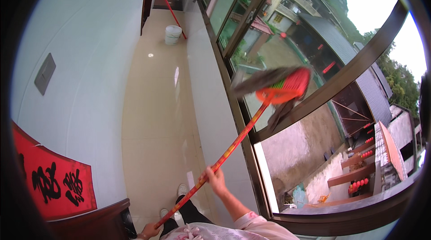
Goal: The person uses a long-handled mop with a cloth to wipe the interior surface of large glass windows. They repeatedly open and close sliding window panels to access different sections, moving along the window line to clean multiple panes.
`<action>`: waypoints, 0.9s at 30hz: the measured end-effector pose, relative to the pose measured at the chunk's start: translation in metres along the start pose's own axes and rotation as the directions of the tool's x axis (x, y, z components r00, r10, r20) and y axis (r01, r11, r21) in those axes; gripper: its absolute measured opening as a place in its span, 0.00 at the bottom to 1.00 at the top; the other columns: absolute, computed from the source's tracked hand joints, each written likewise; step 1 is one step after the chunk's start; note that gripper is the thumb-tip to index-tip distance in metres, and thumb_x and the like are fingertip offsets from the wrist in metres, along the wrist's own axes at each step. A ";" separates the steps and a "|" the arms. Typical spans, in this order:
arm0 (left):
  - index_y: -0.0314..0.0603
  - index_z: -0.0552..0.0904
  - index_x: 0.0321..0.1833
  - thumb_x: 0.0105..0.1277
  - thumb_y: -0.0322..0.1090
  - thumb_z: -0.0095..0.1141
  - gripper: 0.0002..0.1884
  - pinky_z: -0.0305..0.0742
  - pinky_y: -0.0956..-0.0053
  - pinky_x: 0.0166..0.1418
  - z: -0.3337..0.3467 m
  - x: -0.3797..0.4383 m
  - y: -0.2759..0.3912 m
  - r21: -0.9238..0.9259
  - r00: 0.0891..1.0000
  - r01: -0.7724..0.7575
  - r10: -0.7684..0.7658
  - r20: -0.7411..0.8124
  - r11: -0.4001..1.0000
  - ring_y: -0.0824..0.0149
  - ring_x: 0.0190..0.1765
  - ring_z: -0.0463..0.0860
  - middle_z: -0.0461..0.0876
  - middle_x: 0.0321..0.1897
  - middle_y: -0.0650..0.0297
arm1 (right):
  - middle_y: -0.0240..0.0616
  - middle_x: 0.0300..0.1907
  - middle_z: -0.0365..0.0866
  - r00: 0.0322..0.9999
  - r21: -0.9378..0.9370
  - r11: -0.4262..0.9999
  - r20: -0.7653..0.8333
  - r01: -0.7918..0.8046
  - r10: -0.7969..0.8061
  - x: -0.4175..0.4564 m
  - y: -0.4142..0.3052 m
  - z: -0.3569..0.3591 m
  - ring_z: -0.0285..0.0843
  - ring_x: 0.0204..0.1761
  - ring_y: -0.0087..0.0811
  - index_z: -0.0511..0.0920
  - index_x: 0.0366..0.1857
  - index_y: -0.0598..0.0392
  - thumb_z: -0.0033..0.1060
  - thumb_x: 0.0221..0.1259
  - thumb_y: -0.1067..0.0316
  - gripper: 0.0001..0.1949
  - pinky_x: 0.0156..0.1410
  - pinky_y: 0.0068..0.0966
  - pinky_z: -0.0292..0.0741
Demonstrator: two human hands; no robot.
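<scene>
A broom with a long red patterned handle (232, 148) slants from the lower left up to the window. My left hand (148, 231) grips the handle near its lower end. Farther up, my right hand (214, 180) is closed around the same handle. The orange-red broom head (281, 94), with red and green bristles, is at the window. A dark grey cloth (266, 79) is draped over the bristles, one end hanging below; it is blurred. Behind the head are the sliding window's glass (266, 58) and brown metal frame (336, 77).
A white bucket (173, 35) stands on the tiled floor (155, 112) down the corridor, beside a leaning red pole (167, 2). On the left wall are a grey switch plate (45, 74) and a red paper banner (57, 186) bearing writing, above a dark wooden edge (91, 221).
</scene>
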State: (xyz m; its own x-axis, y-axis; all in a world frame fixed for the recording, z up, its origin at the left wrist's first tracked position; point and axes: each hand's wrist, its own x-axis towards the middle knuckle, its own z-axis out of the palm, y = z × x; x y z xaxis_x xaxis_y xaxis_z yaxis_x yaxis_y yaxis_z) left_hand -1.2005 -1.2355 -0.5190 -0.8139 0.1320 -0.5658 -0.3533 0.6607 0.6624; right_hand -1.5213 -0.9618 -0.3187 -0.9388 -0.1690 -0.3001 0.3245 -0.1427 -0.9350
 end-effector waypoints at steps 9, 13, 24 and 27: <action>0.37 0.82 0.44 0.65 0.48 0.50 0.19 0.70 0.60 0.45 -0.006 -0.013 -0.009 -0.308 0.977 0.204 -0.176 0.117 0.929 0.55 0.40 0.80 0.83 0.35 0.49 | 0.40 0.24 0.74 0.988 -0.007 0.989 -0.059 -0.145 0.145 0.054 0.054 0.004 0.79 0.26 0.34 0.66 0.31 0.59 0.45 0.66 0.65 0.09 0.33 0.30 0.80; 0.36 0.82 0.45 0.63 0.48 0.54 0.21 0.72 0.61 0.45 -0.022 0.063 0.031 -0.242 0.995 0.095 -0.085 0.052 0.966 0.58 0.39 0.81 0.84 0.35 0.52 | 0.39 0.22 0.76 0.989 -0.201 0.969 -0.022 -0.145 0.144 0.134 0.013 -0.005 0.79 0.23 0.31 0.67 0.28 0.59 0.45 0.66 0.63 0.11 0.28 0.26 0.77; 0.41 0.82 0.33 0.55 0.46 0.56 0.15 0.75 0.60 0.38 -0.090 0.225 0.139 -0.279 0.999 0.035 -0.045 -0.028 0.960 0.51 0.32 0.83 0.82 0.24 0.51 | 0.36 0.22 0.77 0.974 -0.251 0.942 0.051 0.224 -0.219 0.244 -0.143 -0.009 0.78 0.23 0.26 0.68 0.37 0.59 0.47 0.66 0.65 0.08 0.27 0.21 0.72; 0.42 0.81 0.35 0.55 0.46 0.55 0.15 0.76 0.59 0.40 -0.098 0.237 0.143 -0.277 1.000 0.014 -0.012 0.009 0.961 0.48 0.34 0.83 0.82 0.26 0.50 | 0.36 0.23 0.76 0.963 -0.213 0.940 0.023 0.266 -0.267 0.231 -0.171 0.003 0.78 0.24 0.26 0.67 0.38 0.60 0.46 0.68 0.66 0.07 0.30 0.21 0.73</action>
State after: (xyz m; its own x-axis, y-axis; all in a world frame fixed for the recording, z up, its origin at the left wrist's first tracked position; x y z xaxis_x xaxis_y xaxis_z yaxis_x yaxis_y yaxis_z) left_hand -1.4887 -1.1821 -0.5099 -0.8054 0.1305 -0.5782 -0.4786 0.4324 0.7642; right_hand -1.7931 -0.9797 -0.2275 -0.9884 -0.1476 -0.0351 0.0313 0.0284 -0.9991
